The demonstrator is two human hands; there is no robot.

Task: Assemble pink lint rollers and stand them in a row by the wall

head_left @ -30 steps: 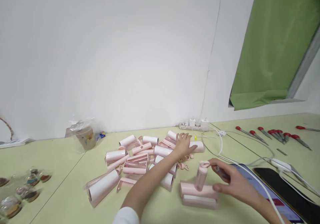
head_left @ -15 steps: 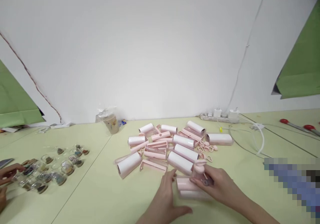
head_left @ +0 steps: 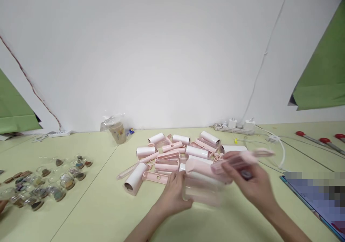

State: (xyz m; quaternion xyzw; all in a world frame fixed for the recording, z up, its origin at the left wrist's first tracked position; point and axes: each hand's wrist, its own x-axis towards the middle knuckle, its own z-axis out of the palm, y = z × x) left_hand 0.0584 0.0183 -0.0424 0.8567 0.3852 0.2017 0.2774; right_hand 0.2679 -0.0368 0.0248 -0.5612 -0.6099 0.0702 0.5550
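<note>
The fingers of the left hand point(head_left: 172, 195) curl around the near-left end of a pink roller point(head_left: 202, 186), which is held low over the worktop point(head_left: 107, 213) between the two hands. The fingers of the right hand point(head_left: 254, 186) are closed on a pink handle point(head_left: 242, 159). It is blurred, and its long axis runs left to right, rising towards the right. Its left end meets the roller's top. Beyond the fingers lies a heap of rollers point(head_left: 172, 150), with small jars point(head_left: 40, 184) far to the left.

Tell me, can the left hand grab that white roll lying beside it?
Probably yes. The white roll lies uncovered on the table just left of the left hand, but that hand is gripping a pink case.
</note>
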